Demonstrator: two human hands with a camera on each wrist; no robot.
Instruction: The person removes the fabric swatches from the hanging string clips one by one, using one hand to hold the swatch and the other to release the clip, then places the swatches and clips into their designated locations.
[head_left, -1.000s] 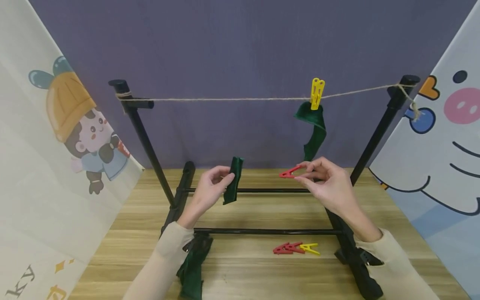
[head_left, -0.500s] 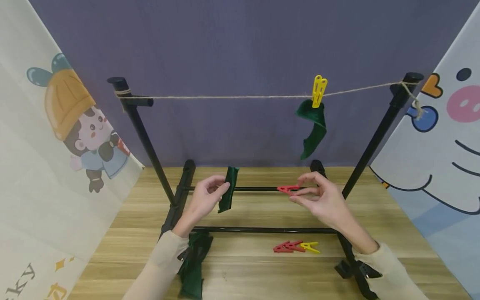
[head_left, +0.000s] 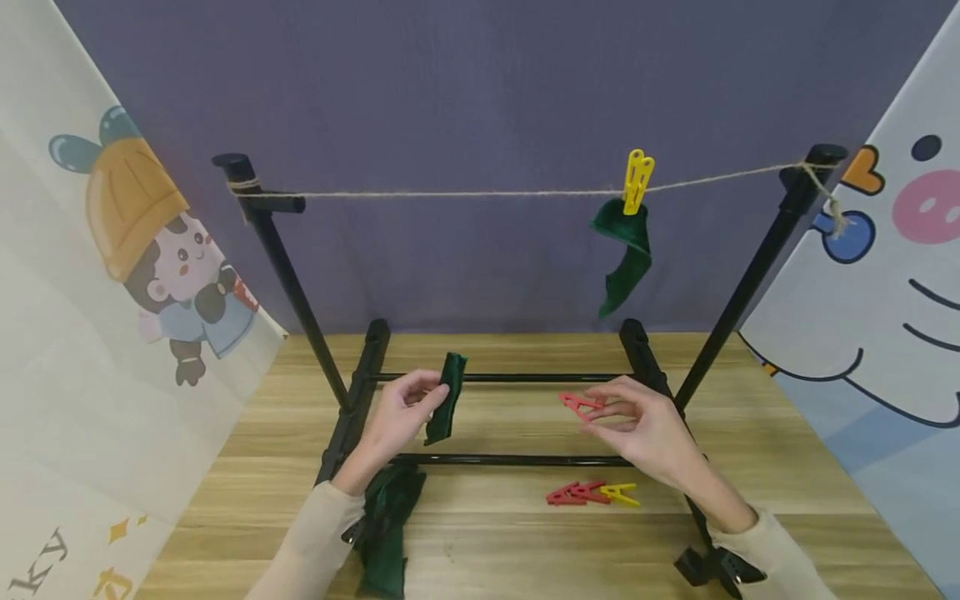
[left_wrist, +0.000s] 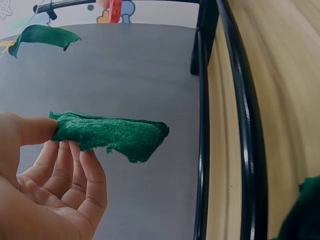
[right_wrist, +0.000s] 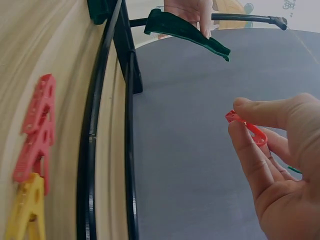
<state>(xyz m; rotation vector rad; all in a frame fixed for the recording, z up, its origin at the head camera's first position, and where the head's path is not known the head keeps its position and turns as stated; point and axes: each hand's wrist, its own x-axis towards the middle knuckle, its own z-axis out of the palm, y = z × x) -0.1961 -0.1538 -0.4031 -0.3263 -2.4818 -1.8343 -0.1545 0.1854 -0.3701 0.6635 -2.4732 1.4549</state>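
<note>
My left hand point(head_left: 399, 415) pinches a narrow strip of dark green cloth point(head_left: 446, 400) between thumb and fingers; in the left wrist view the strip point(left_wrist: 112, 135) looks folded, with a ragged lower edge. Across from it, my right hand point(head_left: 637, 423) holds a red clothespin point(head_left: 577, 405) by thumb and fingertips, its tip towards the left. Above both hands a twine line point(head_left: 450, 194) is strung between two posts. From it hangs another green cloth strip point(head_left: 628, 262), clamped by a yellow clothespin point(head_left: 638, 182).
Two red clothespins point(head_left: 576, 493) and a yellow clothespin point(head_left: 619, 494) lie together on the wooden tabletop point(head_left: 495, 550). More green cloth point(head_left: 386, 533) lies at the front left, by the left sleeve. Black rack bars point(head_left: 517, 460) cross low between the posts.
Both hands have come down towards the table, the left one also slightly leftwards, still holding the cloth strip and the red clothespin. The hanging cloth has swung a little.
</note>
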